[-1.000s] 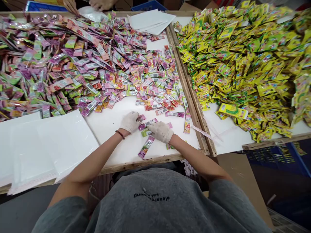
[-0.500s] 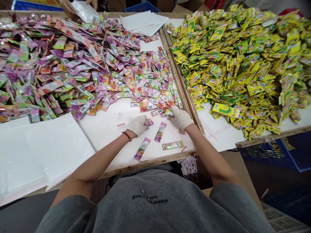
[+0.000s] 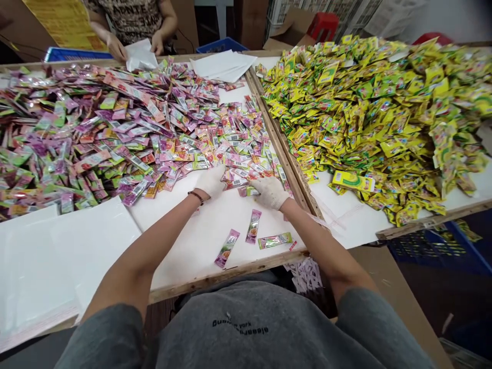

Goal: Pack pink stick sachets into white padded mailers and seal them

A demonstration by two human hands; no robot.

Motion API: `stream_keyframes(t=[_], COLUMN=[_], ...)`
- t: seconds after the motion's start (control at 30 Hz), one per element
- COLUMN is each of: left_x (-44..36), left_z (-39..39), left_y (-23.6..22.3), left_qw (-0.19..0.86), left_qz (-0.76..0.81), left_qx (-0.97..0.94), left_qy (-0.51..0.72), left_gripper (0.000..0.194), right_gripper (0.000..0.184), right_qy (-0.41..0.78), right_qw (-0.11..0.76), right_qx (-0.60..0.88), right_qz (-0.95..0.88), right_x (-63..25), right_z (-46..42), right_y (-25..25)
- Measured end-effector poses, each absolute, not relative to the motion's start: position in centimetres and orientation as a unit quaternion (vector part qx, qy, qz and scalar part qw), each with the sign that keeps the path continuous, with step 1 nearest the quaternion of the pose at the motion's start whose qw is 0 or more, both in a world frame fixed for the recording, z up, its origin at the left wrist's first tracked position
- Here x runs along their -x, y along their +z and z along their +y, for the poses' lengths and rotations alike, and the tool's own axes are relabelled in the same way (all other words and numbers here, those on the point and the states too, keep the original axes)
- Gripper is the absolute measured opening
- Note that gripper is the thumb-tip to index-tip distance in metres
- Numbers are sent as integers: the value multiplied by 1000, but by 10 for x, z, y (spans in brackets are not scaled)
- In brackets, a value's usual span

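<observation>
My left hand [image 3: 211, 183], in a white knit glove, lies at the near edge of a pile of pink, purple and green stick sachets [image 3: 184, 138]. Its fingers are stretched toward the sachets. My right hand [image 3: 270, 192], gloved alike, is open a little to the right, with its fingertips on a green-and-pink sachet [image 3: 248, 191] at the same edge. Nearer to me on the white tabletop [image 3: 184, 246] lie a purple sachet [image 3: 227, 248], another purple sachet [image 3: 252, 226] and a green sachet [image 3: 275, 240], apart from the pile.
A wooden divider [image 3: 286, 143] separates this pile from a heap of yellow packets [image 3: 365, 123]. White plastic bags [image 3: 92, 246] lie at the left, and more white sheets [image 3: 223, 65] at the back. Across the table, a co-worker's hands hold a white bag [image 3: 140, 55].
Both hands have moved forward to the pile's edge. The sachet seen at my left hand no longer shows there. The view has tilted up, showing more of the co-worker.
</observation>
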State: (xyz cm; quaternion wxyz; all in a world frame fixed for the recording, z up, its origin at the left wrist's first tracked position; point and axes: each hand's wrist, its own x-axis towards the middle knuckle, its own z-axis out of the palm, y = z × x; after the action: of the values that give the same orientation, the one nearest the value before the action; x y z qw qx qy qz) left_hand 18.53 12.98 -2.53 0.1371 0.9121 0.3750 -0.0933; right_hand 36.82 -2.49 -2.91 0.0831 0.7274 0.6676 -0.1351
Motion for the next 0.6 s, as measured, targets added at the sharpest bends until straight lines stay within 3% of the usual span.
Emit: stream_keyframes(t=[0.27,0.43,0.6], left_x=[-167,-147,-181], left_z=[125,119,108], left_y=[-38,-35,-39], left_qw=[91,143,225], left_qz=[347,390,380], left_qx=[-929,-909,-897], left_qy=[-86,-31,-2], left_gripper=[33,50,53], right_gripper=[34,36,43], right_qy=[-143,-168,-191], right_qw=[88,49,-86], right_qx=[-720,-728,-797], right_qz=[674,663,566], right_x=[-355,-362,-368], right_z=[-18,-26,12], right_y=[-42,-42,-34])
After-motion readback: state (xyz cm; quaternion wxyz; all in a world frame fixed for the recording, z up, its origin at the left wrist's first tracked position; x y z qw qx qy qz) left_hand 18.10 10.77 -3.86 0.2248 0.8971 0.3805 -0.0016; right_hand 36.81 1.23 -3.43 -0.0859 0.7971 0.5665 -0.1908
